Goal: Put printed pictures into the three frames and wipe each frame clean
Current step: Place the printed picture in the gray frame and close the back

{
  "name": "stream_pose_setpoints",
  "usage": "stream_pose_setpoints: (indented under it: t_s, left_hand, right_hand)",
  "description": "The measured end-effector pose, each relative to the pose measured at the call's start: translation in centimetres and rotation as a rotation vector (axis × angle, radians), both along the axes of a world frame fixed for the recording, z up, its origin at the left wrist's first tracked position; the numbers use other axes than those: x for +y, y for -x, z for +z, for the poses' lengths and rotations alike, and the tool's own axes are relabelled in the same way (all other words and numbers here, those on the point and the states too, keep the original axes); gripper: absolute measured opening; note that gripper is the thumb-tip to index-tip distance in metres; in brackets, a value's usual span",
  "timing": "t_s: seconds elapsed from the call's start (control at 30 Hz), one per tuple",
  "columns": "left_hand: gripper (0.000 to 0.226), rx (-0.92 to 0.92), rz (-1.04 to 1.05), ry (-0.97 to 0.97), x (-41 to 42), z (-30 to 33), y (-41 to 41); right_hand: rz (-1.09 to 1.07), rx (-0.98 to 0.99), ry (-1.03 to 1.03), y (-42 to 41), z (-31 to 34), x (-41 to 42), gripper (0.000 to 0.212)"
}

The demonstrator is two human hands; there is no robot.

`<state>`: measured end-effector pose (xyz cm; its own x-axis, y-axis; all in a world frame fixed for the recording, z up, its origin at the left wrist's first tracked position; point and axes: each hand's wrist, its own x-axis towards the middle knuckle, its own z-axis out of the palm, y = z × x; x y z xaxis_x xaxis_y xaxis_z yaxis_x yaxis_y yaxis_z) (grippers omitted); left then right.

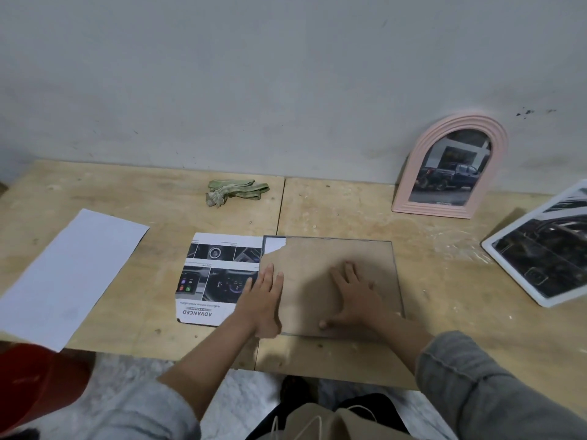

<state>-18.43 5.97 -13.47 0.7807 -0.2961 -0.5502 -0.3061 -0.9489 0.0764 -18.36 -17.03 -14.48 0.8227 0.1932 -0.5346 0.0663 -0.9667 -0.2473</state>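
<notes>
both hands lay flat on a clear glass pane (pixel 333 281) on the worktop (pixel 127 312), fingers straight and holding nothing: the left hand (pixel 263 300) pressed its left edge, the right hand (pixel 352 296) its middle. the printed picture (pixel 216 277) lay just left of the pane, its right margin tucked under it, long axis running away from the person, nearest the left hand's grip.

Grey sleeves (pixel 476 385), khaki trousers (pixel 317 423)
</notes>
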Motion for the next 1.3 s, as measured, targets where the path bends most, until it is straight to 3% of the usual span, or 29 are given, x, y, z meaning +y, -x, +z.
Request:
stream_pose_setpoints:
  t_s: [0.17,0.33,0.57,0.67,0.77,0.9,1.07,1.2,1.3]
  left_hand:
    - [0.101,-0.045,0.203,0.101,-0.8,-0.5,2.9]
    - [0.074,-0.088,0.269,0.128,-1.0,-1.3,5.0]
    - [0.091,-0.123,0.350,0.166,-1.8,-2.1,5.9]
    - [0.077,-0.130,0.456,0.335,-2.0,-1.8,6.0]
    - [0.073,-0.209,0.707,0.558,-2.7,-1.3,5.9]
    - [0.058,-0.284,1.047,0.682,-3.4,-0.5,4.2]
    - [0.021,-0.355,1.083,0.683,-2.6,-0.3,2.1]
    - [0.015,-0.412,1.165,0.855,-2.3,1.9,1.1]
    - [0.004,-0.303,1.334,1.044,-2.2,3.8,0.1]
  right_hand:
    - [-0.202,-0.148,-0.011,3.4,-1.0,-2.0,0.107]
    - [-0.330,-0.225,0.049,6.3,-2.0,-4.7,0.093]
    - [-0.358,-0.258,0.034,7.4,-3.0,-4.6,0.092]
    - [-0.405,-0.256,-0.005,7.4,-2.9,-4.7,0.095]
    - [-0.545,-0.299,-0.107,7.4,-2.8,-4.6,0.097]
    - [-0.743,-0.338,-0.194,6.3,-1.8,-3.8,0.084]
    - [-0.952,-0.325,-0.245,4.4,0.7,-3.7,0.069]
    - [-0.969,-0.431,-0.259,3.5,1.9,-4.0,0.067]
    - [-1.041,-0.451,-0.322,2.8,2.2,-4.3,0.066]
